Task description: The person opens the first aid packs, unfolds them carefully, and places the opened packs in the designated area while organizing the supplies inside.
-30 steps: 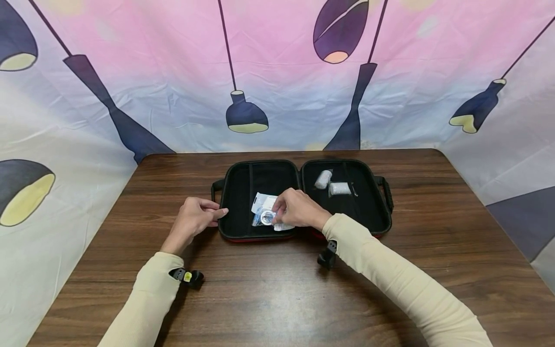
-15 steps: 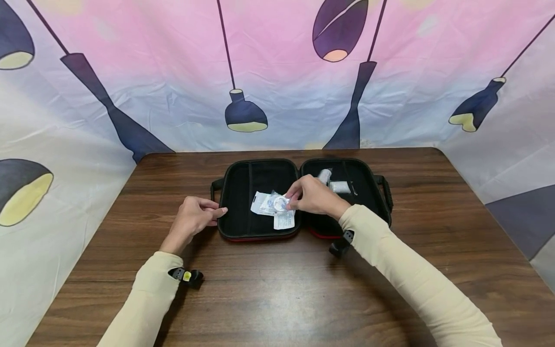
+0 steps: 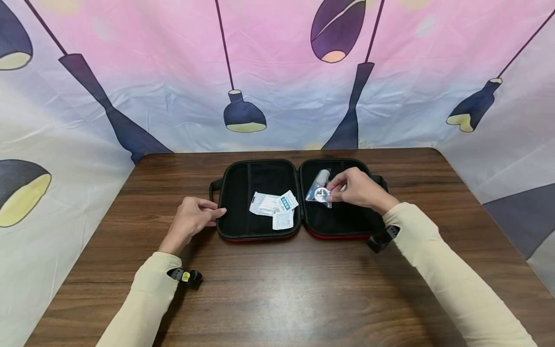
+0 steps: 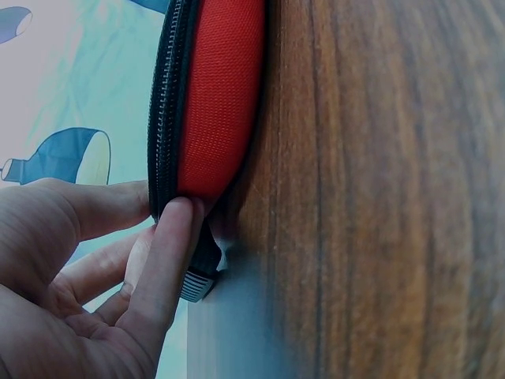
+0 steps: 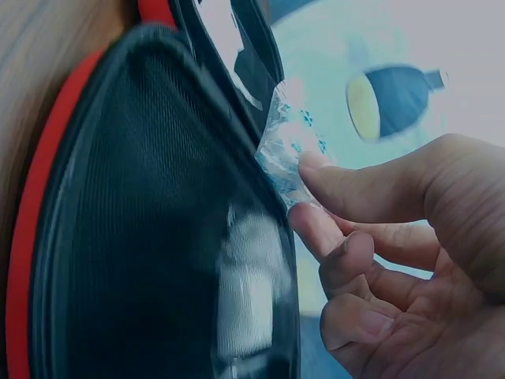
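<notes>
An open black-lined case (image 3: 234, 188) with a red shell lies flat on the table, its two halves side by side. My left hand (image 3: 191, 219) holds the left half's outer edge; in the left wrist view, thumb and finger lie on either side of the zipped rim (image 4: 166, 110). Over the right half, my right hand (image 3: 360, 189) pinches a clear plastic packet (image 3: 316, 195) with a white ring-shaped thing inside. Wrapped white rolls (image 5: 246, 308) lie in that half, partly hidden by the hand in the head view. Several flat white packets (image 3: 265, 204) rest in the left half.
The brown wooden table (image 3: 260, 289) extends in front of the case and to both sides. A carry handle (image 3: 215, 185) sticks out at the case's left end. Behind the table hangs a printed cloth (image 3: 182, 115).
My right hand has lifted the clear packet off the flat packets in the left half and carried it right, over the right half. My left hand has stayed at the case's edge.
</notes>
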`<state>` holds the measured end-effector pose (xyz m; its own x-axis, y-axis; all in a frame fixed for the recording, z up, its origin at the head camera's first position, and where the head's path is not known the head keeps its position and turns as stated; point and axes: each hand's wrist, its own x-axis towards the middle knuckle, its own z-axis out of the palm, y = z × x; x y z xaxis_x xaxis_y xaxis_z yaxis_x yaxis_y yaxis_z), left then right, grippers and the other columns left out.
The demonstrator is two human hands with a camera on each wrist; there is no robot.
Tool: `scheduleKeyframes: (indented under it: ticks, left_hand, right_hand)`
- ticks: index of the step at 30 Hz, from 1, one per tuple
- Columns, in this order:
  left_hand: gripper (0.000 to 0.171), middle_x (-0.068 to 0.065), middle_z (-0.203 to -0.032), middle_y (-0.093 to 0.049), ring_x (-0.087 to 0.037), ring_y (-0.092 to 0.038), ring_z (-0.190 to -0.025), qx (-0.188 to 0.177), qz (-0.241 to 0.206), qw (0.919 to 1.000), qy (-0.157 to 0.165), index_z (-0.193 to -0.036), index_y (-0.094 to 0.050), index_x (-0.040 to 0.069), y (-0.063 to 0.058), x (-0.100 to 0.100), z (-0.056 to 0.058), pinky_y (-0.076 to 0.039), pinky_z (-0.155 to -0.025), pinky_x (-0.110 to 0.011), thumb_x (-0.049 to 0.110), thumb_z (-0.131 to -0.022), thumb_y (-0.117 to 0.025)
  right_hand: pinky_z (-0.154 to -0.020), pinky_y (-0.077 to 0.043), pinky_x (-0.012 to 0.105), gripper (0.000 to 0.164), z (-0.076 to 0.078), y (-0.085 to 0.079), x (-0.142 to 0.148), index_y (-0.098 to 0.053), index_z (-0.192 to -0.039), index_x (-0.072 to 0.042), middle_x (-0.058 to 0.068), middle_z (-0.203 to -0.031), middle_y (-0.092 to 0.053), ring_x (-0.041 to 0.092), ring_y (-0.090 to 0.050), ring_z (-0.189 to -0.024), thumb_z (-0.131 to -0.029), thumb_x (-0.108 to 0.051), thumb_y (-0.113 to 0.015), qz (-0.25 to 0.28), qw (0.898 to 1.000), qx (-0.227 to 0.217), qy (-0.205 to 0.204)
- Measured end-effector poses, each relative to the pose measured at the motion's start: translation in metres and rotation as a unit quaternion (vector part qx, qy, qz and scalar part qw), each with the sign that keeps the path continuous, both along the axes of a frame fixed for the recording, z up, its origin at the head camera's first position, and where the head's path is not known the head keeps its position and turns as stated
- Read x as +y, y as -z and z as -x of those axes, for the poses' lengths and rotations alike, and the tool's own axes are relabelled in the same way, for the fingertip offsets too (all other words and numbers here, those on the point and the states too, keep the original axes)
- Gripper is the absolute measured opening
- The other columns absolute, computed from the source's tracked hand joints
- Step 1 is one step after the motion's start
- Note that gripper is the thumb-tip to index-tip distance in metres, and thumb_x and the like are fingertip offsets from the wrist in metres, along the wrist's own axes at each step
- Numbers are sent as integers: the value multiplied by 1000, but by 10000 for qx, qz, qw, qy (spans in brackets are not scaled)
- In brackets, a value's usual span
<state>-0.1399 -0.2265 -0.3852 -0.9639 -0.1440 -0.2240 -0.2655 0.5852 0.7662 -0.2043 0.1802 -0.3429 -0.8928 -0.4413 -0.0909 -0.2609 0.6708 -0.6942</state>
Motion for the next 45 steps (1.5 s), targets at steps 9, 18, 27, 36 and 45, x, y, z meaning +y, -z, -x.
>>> scheduleKeyframes:
  ticks: [9,18,27,36,45]
  left_hand:
    - [40,-25,-119,-67,-23,-75,-84,-37,23,10000,-23,-120,-70,-5,0,-1,-1,-62,-77,-37,26,-94,-75]
    - [41,-25,-120,-67,-23,-75,-85,-37,-24,10000,-13,-121,-69,-6,-1,-1,-1,-62,-78,-37,26,-94,-75]
    - [41,-25,-119,-67,-22,-75,-85,-55,-35,10000,-6,-121,-69,-5,-1,0,0,-62,-78,-36,26,-94,-75]
    - [40,-24,-118,-69,-23,-75,-86,-30,42,10000,34,-121,-69,-4,1,-2,0,-61,-80,-39,26,-95,-74]
    - [39,-23,-119,-69,-23,-75,-87,-28,60,10000,-8,-122,-69,-3,1,-1,0,-61,-80,-39,26,-96,-73]
  right_hand:
    - [-69,-48,32,22,-2,2,51,-75,-105,1,5,-87,-73,18,-63,-77,-90,-15,-79,-354,9991,218,103]
    - [-58,-45,27,26,-6,4,85,-73,-106,6,5,-86,-72,17,-57,-73,-91,-14,-78,-419,9986,78,326]
    - [-67,-51,30,26,-7,9,103,-72,-107,8,6,-88,-74,18,-64,-79,-92,-13,-76,-565,9969,-58,546]
    - [-61,-50,29,27,-5,16,105,-72,-104,9,7,-86,-74,17,-62,-74,-89,-13,-79,-548,9967,-234,551]
    - [-56,-46,28,22,-6,21,89,-72,-101,8,6,-81,-71,15,-54,-65,-89,-11,-78,-523,9955,-451,643]
